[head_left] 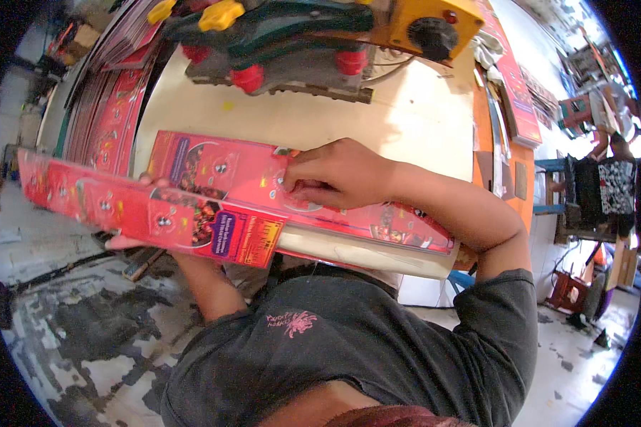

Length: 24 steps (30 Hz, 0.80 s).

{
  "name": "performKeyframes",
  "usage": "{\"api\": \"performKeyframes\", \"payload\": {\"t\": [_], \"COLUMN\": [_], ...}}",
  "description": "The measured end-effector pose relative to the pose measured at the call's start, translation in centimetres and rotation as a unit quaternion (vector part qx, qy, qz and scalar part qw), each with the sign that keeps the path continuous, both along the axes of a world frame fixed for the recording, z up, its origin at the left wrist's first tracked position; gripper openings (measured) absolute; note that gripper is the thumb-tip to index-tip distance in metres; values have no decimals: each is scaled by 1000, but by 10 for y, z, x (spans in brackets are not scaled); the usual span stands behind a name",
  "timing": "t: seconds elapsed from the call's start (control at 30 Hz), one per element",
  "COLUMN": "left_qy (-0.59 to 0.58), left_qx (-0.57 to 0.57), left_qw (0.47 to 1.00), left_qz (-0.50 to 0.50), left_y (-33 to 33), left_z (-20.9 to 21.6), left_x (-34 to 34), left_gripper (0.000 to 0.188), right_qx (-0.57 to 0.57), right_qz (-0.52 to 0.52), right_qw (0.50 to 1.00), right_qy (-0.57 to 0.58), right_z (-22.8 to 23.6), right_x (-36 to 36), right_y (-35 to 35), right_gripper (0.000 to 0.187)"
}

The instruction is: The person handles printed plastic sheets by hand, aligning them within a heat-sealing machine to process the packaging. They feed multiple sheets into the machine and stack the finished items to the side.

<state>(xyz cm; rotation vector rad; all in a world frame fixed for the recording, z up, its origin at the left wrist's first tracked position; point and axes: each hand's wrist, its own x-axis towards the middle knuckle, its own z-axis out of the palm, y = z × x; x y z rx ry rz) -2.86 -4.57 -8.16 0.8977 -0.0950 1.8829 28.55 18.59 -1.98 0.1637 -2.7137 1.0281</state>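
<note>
My left hand (pixel 151 181) is closed around a long red printed packaging strip (pixel 135 207), glossy and slightly smeared by motion. This strip is tilted up at the table's front left edge, its left end in the air. Behind it, a second red printed strip (pixel 235 171) lies flat on the cream tabletop (pixel 292 117). My right hand (pixel 345 174) rests on that flat strip with its fingers curled down and pressed together. Whatever the right fingertips hold, if anything, is hidden under them. Part of the left palm is covered by the raised strip.
A dark green machine (pixel 285 35) with yellow and red knobs stands at the back, beside a yellow control box (pixel 434 28) with a black dial. Stacked red strips (pixel 114 117) are at the left, and another red stack (pixel 516 107) at the right. A person (pixel 617 153) is at far right.
</note>
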Motion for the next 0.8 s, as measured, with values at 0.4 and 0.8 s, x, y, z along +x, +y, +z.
{"api": "performKeyframes", "payload": {"t": [0.4,0.8], "left_qy": [18,-30], "left_qx": [29,-31], "left_qw": [999,999], "left_qz": [11,5], "left_y": [13,10], "left_z": [-3,-6], "left_x": [11,8], "left_gripper": [133,129], "right_qx": [-36,-27], "right_qz": [-9,-16], "right_qw": [999,998], "right_qy": [-31,-62], "right_z": [4,10], "right_x": [-3,-6], "right_y": [-2,-4], "right_gripper": [15,18]}}
